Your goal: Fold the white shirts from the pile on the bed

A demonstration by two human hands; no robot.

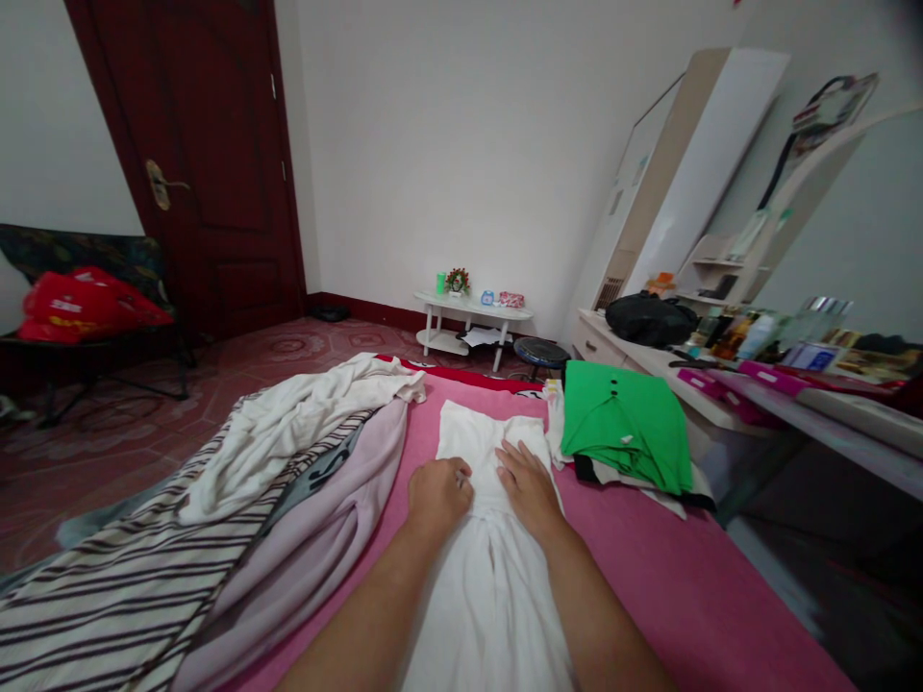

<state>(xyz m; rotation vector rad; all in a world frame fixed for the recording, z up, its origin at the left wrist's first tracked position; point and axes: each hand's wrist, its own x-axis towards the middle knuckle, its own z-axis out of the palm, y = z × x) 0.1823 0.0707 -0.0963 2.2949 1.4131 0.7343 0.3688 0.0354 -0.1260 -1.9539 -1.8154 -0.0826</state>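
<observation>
A white dress [491,596] lies lengthwise on the pink bedspread [635,567], its gathered skirt running toward me and its top edge facing the wall. On the left side of the bodice, my left hand [439,492] is closed, with its curled fingers gripping the fabric; a ring shows on one finger. My right hand [529,483] rests flat on the bodice's right side, fingers spread. To the right sits a folded green garment [626,418] on top of other folded clothes. Spread out on the left are a white garment [295,428], a striped garment [137,586] and a pale pink one [324,538].
A dressing table [627,351] with a black bag [651,317] and bottles stands along the right. By the far wall are a small white table [472,306] and a round stool [541,353]. A chair at left holds a red bag [87,306].
</observation>
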